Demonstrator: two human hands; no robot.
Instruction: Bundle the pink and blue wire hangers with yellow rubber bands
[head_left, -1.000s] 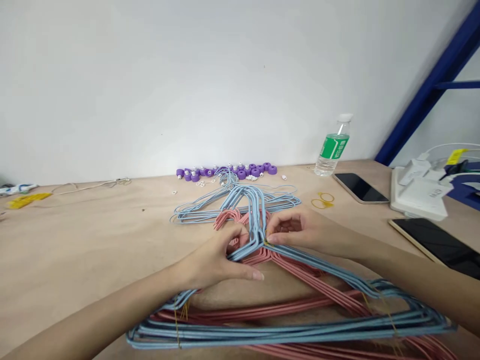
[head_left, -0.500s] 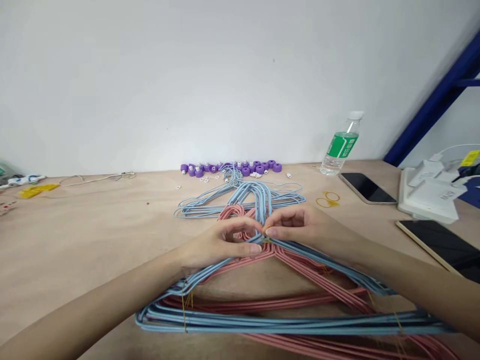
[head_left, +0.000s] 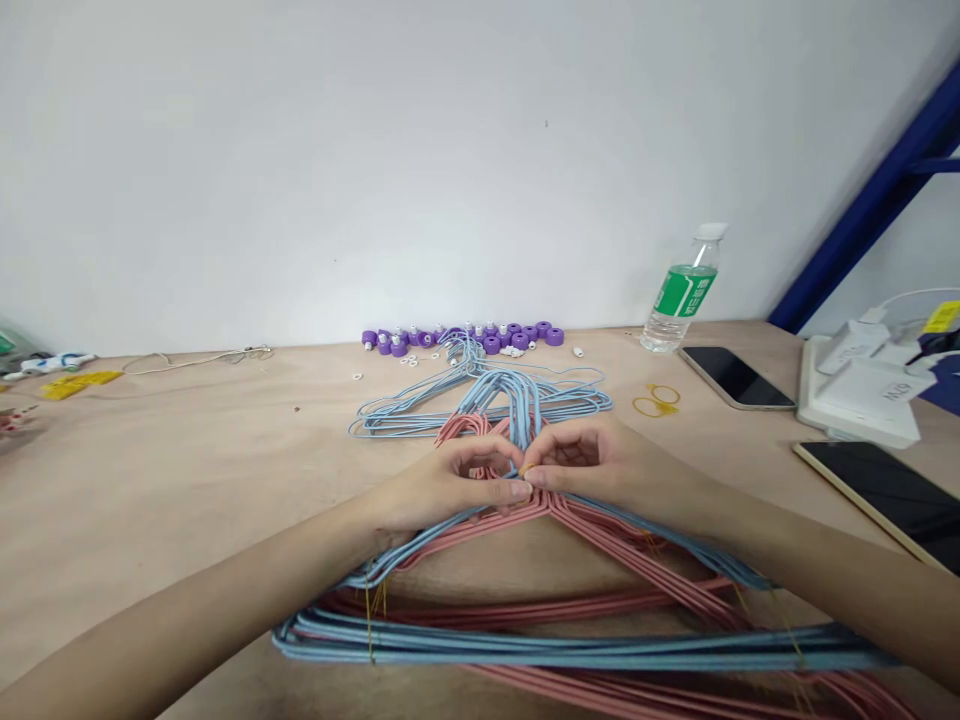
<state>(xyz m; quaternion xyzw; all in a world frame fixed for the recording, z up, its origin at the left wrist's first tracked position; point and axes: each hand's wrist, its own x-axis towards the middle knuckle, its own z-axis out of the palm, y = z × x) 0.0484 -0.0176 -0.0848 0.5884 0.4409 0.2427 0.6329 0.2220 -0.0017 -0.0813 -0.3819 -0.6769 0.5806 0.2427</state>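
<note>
A bundle of blue wire hangers point(head_left: 562, 650) lies before me on top of a bundle of pink wire hangers point(head_left: 622, 550), hooks pointing away. My left hand point(head_left: 457, 490) is closed at the neck of the blue bundle, thumb and forefinger curled around it. Close against its fingertips, my right hand point(head_left: 592, 465) pinches a small yellow rubber band point(head_left: 527, 468) between thumb and forefinger. Much of the band and neck is hidden by my fingers. More yellow bands point(head_left: 369, 625) circle the blue bundle toward its lower corners.
Behind lie more blue hangers point(head_left: 397, 410) and several purple caps point(head_left: 491, 344) with white pieces. Two loose yellow rubber bands point(head_left: 655, 406), a water bottle point(head_left: 679, 300), two phones point(head_left: 739, 376) and a power strip point(head_left: 855, 400) are on the right. A yellow packet point(head_left: 79, 383) lies far left.
My fingertips have drawn closer together at the hanger neck, the left thumb now almost touching the right thumb. The hangers hardly move.
</note>
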